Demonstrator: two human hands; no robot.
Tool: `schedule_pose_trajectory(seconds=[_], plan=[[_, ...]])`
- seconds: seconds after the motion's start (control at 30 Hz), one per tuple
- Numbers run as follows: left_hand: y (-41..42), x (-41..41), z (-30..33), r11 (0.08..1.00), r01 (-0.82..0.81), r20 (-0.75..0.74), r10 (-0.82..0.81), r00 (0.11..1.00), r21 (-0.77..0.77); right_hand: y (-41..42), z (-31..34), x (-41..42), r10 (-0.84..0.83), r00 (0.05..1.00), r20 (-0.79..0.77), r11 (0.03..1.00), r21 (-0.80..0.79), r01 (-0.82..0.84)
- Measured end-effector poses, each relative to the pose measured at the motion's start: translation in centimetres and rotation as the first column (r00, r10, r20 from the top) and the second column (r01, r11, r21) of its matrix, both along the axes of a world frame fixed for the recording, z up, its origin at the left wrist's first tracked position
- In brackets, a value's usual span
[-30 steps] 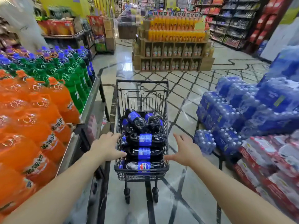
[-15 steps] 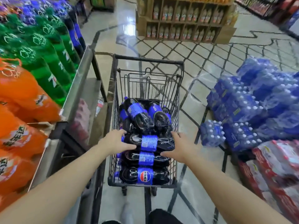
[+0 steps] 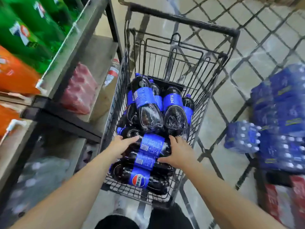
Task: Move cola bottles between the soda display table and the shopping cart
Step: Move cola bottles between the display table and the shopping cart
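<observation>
A black wire shopping cart [image 3: 181,19] stands in front of me, holding several dark cola bottles with blue labels. Two bottles [image 3: 148,111] lie lengthwise at the back, and a logo bottle [image 3: 140,179] lies crosswise nearest me. Between my hands lies another crosswise cola bottle [image 3: 151,142]. My left hand [image 3: 123,146] rests on its left end with fingers laid over it. My right hand [image 3: 179,153] presses against its right end, fingers spread. The soda display table [image 3: 72,40] runs along the left.
Green bottles [image 3: 24,35] and orange bottles [image 3: 14,71] fill the display table top. Red wrapped packs [image 3: 79,91] sit on its lower shelf. Blue water packs [image 3: 280,113] and red packs [image 3: 283,204] are stacked on the floor at the right.
My head has tilted down and closer to the cart. Both hands have reached from above the cart's near end down onto the two ends of a crosswise cola bottle.
</observation>
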State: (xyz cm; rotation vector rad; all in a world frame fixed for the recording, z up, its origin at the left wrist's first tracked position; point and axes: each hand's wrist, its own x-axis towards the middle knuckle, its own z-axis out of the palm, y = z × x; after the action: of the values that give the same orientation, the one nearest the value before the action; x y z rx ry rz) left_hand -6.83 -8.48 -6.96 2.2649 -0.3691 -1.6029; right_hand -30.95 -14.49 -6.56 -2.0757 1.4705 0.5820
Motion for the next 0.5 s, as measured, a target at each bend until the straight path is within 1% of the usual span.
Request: schedule_pose_trajectory(seconds=[0.1, 0.2, 0.3, 0.37, 0.43, 0.5], plan=[[-1.4, -1.5, -1.7, 0.964, -0.262, -0.097, 0.266, 0.959, 0.053, -1.0, -2.0, -0.2, 0.115, 0.993, -0.036, 0.993, 0.009, -0.115], [-2.7, -2.1, -3.9, 0.875, -0.481, -0.152, 0.483, 0.862, 0.051, -1.6, -3.0, 0.1, 0.186, 0.98, -0.068, 0.982, -0.013, -0.187], [-3.2, -2.3, -6.5, 0.817, -0.572, -0.165, 0.575, 0.801, 0.071, -1.2, -3.3, 0.9, 0.189, 0.978, -0.087, 0.979, -0.065, -0.195], [-3.7, -3.2, -5.5, 0.781, -0.619, -0.162, 0.623, 0.765, 0.083, -0.5, -3.6, 0.9, 0.17, 0.984, -0.055, 0.98, -0.093, -0.175], [-3.9, -3.7, -5.2, 0.774, -0.63, -0.154, 0.631, 0.76, 0.064, 0.1, -4.0, 0.8, 0.137, 0.991, -0.007, 0.986, -0.09, -0.137], [-3.8, -3.8, -5.0, 0.768, -0.638, -0.145, 0.639, 0.755, 0.063, 0.5, -4.2, 0.7, 0.095, 0.995, 0.028, 0.994, -0.048, -0.094]])
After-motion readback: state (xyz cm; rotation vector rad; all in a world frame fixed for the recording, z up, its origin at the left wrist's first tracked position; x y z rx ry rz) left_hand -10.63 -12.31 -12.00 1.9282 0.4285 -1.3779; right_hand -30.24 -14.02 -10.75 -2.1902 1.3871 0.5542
